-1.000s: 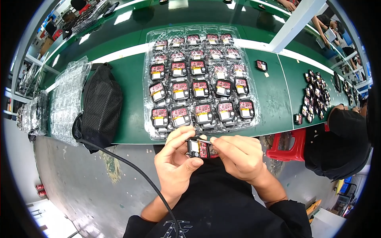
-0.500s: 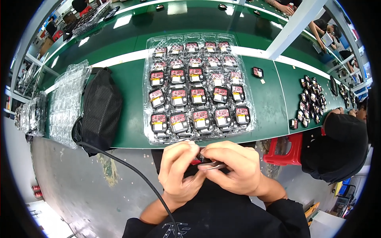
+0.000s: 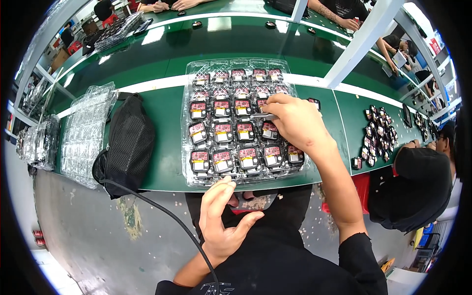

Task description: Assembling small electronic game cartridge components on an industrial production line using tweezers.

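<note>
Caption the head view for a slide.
Right hand at a black-framed circuit module in a clear blister tray; left hand open nearby.

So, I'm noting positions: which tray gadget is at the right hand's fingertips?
The gadget fourth from left in the tray's middle row: the right hand partly covers it, unlike the three left of it.

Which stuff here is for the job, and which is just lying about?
Seems for the job:
right hand, at one gadget
gadgets with red boards
clear plastic tray under them

Seems just lying about:
black mesh bag
black cable by the bag
</note>
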Available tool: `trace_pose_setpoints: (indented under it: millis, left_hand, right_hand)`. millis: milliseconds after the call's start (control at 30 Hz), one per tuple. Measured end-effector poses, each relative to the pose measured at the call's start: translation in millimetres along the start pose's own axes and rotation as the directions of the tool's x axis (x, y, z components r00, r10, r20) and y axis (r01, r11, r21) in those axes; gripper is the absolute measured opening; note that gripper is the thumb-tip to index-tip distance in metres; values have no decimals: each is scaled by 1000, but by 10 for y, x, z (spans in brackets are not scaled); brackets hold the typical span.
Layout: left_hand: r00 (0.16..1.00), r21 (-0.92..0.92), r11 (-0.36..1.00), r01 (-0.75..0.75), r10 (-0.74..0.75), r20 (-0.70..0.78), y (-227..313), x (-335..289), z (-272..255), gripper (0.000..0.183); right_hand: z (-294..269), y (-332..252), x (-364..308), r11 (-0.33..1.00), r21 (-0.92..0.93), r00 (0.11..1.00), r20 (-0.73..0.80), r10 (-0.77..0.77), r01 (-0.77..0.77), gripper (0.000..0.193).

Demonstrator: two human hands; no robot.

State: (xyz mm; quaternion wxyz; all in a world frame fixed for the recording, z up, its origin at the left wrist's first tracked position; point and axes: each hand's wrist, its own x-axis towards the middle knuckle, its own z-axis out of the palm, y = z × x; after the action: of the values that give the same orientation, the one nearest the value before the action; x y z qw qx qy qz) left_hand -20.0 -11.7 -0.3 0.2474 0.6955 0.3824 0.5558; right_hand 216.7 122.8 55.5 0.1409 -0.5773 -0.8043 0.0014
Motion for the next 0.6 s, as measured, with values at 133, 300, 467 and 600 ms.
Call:
trace_pose_setpoints:
  millis: [133,300,467,600]
  left_hand:
    - [998,-43,997,57,-57,-17,11,-14,6,76]
    - [998,-3,998,66,-66,-21,-31,-5,0,74]
    - [999,-55,997,53,-54,-7,-26,-48,-36,75]
    - [997,-70,995,78,-78,5,-47,-82,-62,74]
  right_hand:
    - [-28,0,14,999,44,999,54,4,-6,32]
    - [-77,26,-16,995,99,991,136,-17,4,46]
    - [13,718,-99,951,238,906,-327,268,-196,33]
    - [273,1110,-312,867,145,840,-219,497,-476,33]
